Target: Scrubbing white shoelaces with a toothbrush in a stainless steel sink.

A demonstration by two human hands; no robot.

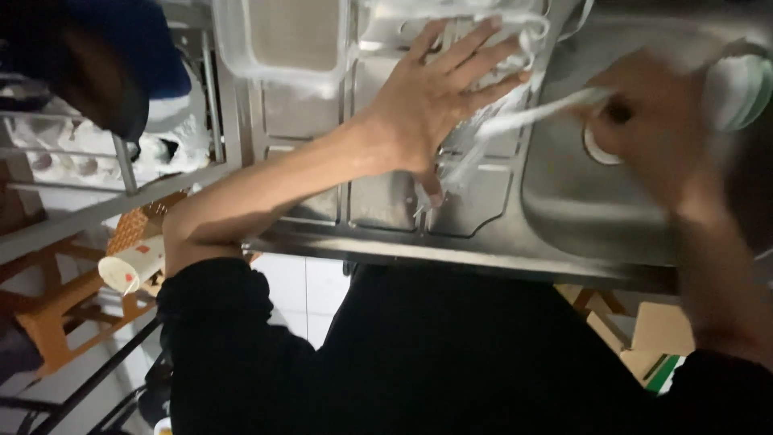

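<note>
Left hand [431,101] was spread flat, pinning a crumpled clear plastic bag [491,121] on the steel sink drainboard [378,201]. Blurry right hand [652,113] looked closed round its stretched end over the basin [596,209]. Looked mid-job, honestly.

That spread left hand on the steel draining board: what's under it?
Under the left hand lies crumpled clear plastic film on the ribbed steel draining board. What the palm covers cannot be seen.

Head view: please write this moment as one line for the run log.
left hand flat, fingers spread on clear plastic bag | right hand blurred, pulling the bag over sink basin | clear container on drainboard
</note>
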